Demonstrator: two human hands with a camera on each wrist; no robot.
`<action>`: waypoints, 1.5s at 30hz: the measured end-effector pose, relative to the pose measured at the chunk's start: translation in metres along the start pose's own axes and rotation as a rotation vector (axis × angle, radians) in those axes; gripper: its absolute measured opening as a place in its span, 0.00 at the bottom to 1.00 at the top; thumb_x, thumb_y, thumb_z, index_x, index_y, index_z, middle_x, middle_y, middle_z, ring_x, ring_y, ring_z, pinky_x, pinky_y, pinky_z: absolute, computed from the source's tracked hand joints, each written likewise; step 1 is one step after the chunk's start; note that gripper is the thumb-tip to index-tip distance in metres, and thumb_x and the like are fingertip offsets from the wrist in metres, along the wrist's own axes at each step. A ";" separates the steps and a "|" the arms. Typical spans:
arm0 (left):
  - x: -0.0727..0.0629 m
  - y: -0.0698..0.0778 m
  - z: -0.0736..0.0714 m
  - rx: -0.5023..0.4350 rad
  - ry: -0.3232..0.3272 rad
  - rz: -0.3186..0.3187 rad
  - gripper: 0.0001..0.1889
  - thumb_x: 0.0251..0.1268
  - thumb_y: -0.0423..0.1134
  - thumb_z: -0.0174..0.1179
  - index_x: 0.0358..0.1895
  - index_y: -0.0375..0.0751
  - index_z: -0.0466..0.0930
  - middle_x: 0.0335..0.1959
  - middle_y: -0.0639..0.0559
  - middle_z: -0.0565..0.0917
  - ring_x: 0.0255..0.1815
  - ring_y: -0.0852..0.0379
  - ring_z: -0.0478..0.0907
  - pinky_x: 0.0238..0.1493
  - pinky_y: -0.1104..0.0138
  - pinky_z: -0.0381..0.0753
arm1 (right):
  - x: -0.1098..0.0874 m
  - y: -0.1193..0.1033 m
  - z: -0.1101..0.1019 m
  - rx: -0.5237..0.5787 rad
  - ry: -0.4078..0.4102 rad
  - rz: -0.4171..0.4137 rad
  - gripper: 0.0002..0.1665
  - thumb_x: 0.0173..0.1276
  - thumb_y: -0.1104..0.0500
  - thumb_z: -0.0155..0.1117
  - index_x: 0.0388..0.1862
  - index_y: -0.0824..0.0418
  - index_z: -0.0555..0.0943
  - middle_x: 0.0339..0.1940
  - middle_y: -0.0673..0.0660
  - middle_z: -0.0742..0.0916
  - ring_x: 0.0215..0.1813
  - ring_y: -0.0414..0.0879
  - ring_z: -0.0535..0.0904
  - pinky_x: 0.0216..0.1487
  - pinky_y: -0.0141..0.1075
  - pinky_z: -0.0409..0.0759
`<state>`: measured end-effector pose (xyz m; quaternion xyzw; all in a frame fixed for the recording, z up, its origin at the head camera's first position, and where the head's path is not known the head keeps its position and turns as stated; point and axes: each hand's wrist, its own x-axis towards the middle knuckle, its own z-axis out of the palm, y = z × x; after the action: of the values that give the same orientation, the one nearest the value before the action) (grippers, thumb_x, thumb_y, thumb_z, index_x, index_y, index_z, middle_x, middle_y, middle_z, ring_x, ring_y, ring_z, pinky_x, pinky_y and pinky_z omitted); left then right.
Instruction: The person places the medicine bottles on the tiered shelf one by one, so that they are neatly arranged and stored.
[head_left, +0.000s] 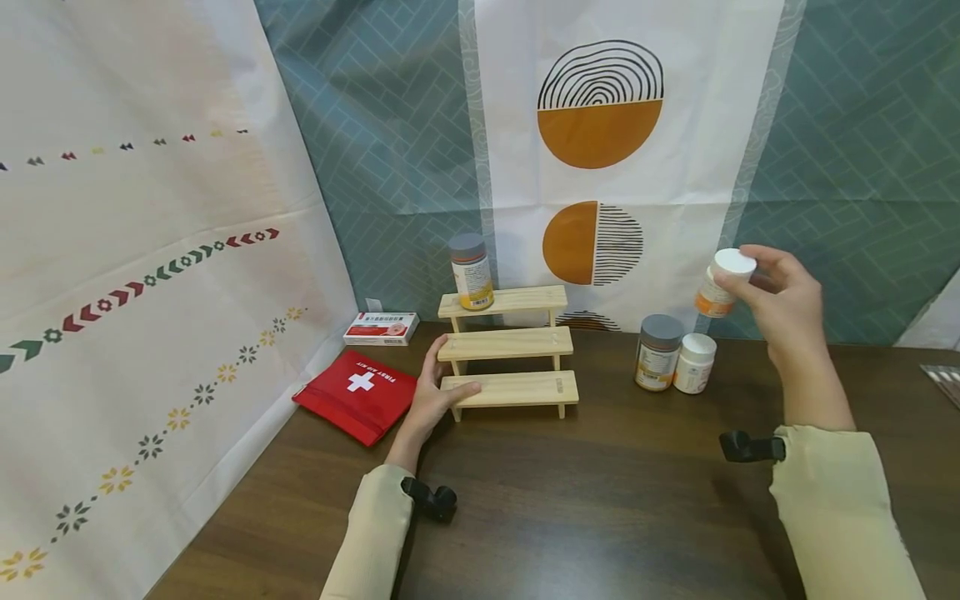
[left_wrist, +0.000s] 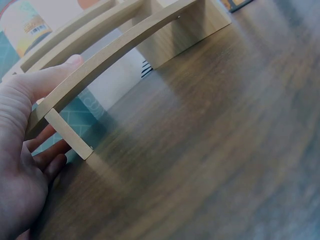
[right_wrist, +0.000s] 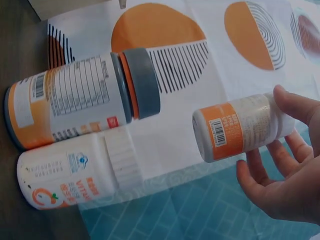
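My right hand (head_left: 787,304) holds a small white pill bottle (head_left: 716,292) with an orange label up in the air, thumb and fingers around its cap end. In the right wrist view that bottle (right_wrist: 240,127) shows a barcode. Below it, a grey-capped supplement jar (head_left: 657,354) and a white vitamin bottle (head_left: 694,367) stand side by side on the table. At the left end of a three-step wooden rack (head_left: 517,343), my left hand (head_left: 431,396) grips the steps, its thumb over the lowest one. Another grey-capped jar (head_left: 471,275) stands on the top step, towards the left.
Left of the rack lie a red first aid pouch (head_left: 360,396) and a white medicine box (head_left: 381,328) on the dark wooden table (head_left: 570,500). Patterned cloth (head_left: 405,150) hangs behind and at the left. Something flat (head_left: 945,383) lies partly in view at the far right edge.
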<state>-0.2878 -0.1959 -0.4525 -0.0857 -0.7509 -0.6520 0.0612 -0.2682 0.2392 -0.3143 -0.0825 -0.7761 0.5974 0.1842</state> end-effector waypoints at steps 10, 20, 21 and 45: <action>-0.008 0.028 -0.002 -0.052 -0.039 -0.038 0.50 0.54 0.28 0.67 0.77 0.56 0.48 0.66 0.36 0.68 0.66 0.37 0.66 0.52 0.65 0.74 | -0.007 -0.016 0.017 -0.026 -0.019 -0.067 0.30 0.65 0.45 0.67 0.66 0.39 0.71 0.74 0.44 0.71 0.58 0.31 0.67 0.60 0.36 0.67; -0.006 0.031 -0.005 -0.038 -0.032 -0.053 0.49 0.55 0.30 0.68 0.76 0.61 0.49 0.67 0.38 0.69 0.66 0.38 0.67 0.52 0.65 0.73 | -0.015 -0.030 0.035 -0.015 -0.030 -0.126 0.28 0.66 0.46 0.66 0.64 0.39 0.73 0.71 0.44 0.74 0.56 0.31 0.68 0.52 0.34 0.68; -0.008 0.034 -0.004 -0.045 -0.036 -0.061 0.49 0.54 0.29 0.68 0.77 0.59 0.49 0.67 0.38 0.69 0.66 0.37 0.67 0.52 0.65 0.74 | -0.016 -0.030 0.037 -0.008 -0.033 -0.131 0.27 0.66 0.46 0.66 0.64 0.39 0.73 0.69 0.43 0.75 0.55 0.31 0.68 0.51 0.34 0.68; -0.011 0.029 -0.003 -0.033 -0.040 -0.056 0.51 0.53 0.28 0.69 0.77 0.55 0.49 0.65 0.35 0.71 0.66 0.38 0.68 0.50 0.67 0.74 | 0.006 -0.050 0.129 0.195 -0.184 -0.195 0.26 0.65 0.51 0.68 0.62 0.48 0.74 0.68 0.55 0.75 0.54 0.38 0.72 0.54 0.36 0.73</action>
<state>-0.2714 -0.1958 -0.4256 -0.0788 -0.7430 -0.6641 0.0264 -0.3186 0.1125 -0.2936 0.0669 -0.7323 0.6542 0.1765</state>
